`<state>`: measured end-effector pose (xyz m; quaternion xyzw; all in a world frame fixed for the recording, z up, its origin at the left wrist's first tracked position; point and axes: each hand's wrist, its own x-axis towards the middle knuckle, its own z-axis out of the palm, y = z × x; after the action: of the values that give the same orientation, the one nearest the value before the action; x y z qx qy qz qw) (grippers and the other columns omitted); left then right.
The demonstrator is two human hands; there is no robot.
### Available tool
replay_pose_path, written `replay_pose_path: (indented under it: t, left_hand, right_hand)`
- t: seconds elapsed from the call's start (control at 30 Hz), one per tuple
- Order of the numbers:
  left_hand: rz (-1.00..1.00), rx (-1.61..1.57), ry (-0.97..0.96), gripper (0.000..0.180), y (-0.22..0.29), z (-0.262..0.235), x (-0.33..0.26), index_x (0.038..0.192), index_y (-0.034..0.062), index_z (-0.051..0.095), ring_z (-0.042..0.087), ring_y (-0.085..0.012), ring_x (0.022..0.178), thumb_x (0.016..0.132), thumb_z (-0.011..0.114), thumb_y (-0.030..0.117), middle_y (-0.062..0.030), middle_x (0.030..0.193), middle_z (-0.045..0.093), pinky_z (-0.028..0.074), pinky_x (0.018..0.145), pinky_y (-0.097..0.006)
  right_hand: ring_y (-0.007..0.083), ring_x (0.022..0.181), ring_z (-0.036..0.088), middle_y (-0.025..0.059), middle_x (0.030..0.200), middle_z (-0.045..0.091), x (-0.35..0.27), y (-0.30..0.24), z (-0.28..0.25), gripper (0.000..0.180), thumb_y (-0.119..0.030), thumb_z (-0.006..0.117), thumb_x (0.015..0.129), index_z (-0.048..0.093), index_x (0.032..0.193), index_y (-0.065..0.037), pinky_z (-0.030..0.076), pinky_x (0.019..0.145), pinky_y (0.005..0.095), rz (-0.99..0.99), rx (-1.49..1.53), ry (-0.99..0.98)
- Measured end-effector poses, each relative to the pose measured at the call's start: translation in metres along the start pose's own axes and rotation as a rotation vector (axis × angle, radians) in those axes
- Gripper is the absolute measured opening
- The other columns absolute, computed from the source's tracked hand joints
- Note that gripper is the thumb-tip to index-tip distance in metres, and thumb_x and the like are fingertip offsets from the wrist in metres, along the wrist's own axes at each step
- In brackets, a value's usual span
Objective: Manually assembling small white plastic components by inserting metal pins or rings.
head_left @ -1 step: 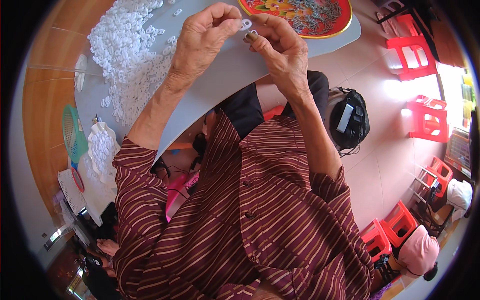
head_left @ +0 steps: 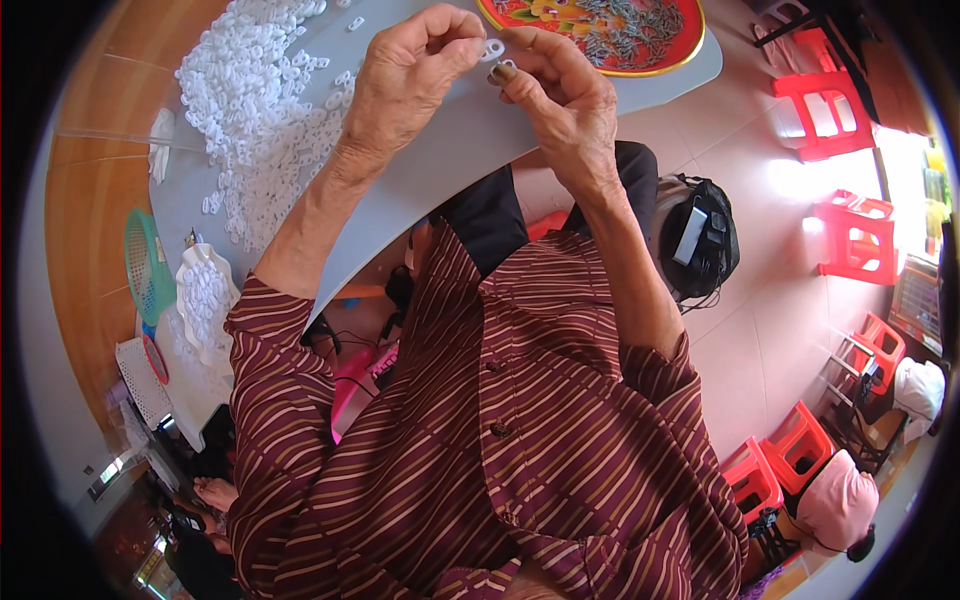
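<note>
My left hand (head_left: 412,85) is closed in a pinch over the grey table (head_left: 440,140). Its thumb and forefinger hold the edge of a small white plastic piece (head_left: 492,49) with oval holes. Just to the right, my right hand (head_left: 568,100) is also pinched, its fingertips close to that piece. A bit of white shows above the right thumb; how it is gripped is hidden. On the left of the table spreads a large heap of similar white pieces (head_left: 235,90). Beyond my right hand sits a red, flower-patterned tray (head_left: 606,72) with many thin grey metal parts (head_left: 635,35).
A scalloped white dish (head_left: 222,340) of white pieces and a green mesh basket (head_left: 142,265) lie at the left. The table edge curves before my body. Right of me are a black mesh bag (head_left: 712,245) and red stools (head_left: 825,115); another person (head_left: 840,500) is at lower right.
</note>
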<state>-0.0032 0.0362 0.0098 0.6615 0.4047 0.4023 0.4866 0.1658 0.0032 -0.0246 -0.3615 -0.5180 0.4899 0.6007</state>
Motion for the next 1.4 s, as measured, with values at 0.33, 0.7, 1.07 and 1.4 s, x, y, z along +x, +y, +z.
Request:
replay_pose_path:
  t: [0.33,0.7,1.07,1.4]
  left_hand:
    - [0.188,0.336,0.068,0.017,0.006,0.015,-0.006,0.097,0.0036,0.059,0.051,-0.0099,0.064,0.093,0.053,0.019,-0.0040,0.071,0.057,0.044,0.059,-0.026]
    - [0.135,0.388,0.174,0.034,-0.015,0.020,-0.013,0.104,-0.0037,0.059,0.054,-0.0130,0.071,0.094,0.051,0.028,-0.0063,0.076,0.059,0.044,0.069,-0.026]
    - [0.149,0.177,0.050,0.027,-0.021,0.015,-0.015,0.090,0.0004,0.056,0.046,-0.0084,0.060,0.094,0.050,0.026,-0.0018,0.062,0.048,0.039,0.055,-0.025]
    - [0.171,0.206,0.107,0.025,-0.021,0.019,-0.017,0.094,-0.0008,0.058,0.047,-0.0084,0.059,0.094,0.052,0.024,-0.0019,0.063,0.050,0.040,0.055,-0.025]
  right_hand:
    - [0.0087,0.081,0.061,0.0054,0.087,0.066,0.001,-0.001,0.001,0.029,-0.004,0.062,0.085,0.058,0.114,0.001,0.050,0.074,0.0217,0.005,0.047,0.030]
    - [0.0092,0.081,0.062,0.0058,0.088,0.066,0.001,0.007,-0.005,0.031,-0.004,0.068,0.081,0.058,0.110,0.002,0.051,0.073,0.0223,-0.153,-0.132,-0.087]
    - [0.0079,0.073,0.063,0.0045,0.081,0.066,0.000,0.009,-0.006,0.026,-0.004,0.069,0.080,0.060,0.105,0.001,0.051,0.068,0.0212,-0.165,-0.184,-0.132]
    - [0.0084,0.074,0.064,0.0048,0.082,0.066,0.001,0.007,-0.007,0.025,-0.004,0.068,0.081,0.059,0.104,0.002,0.052,0.069,0.0207,-0.142,-0.087,-0.170]
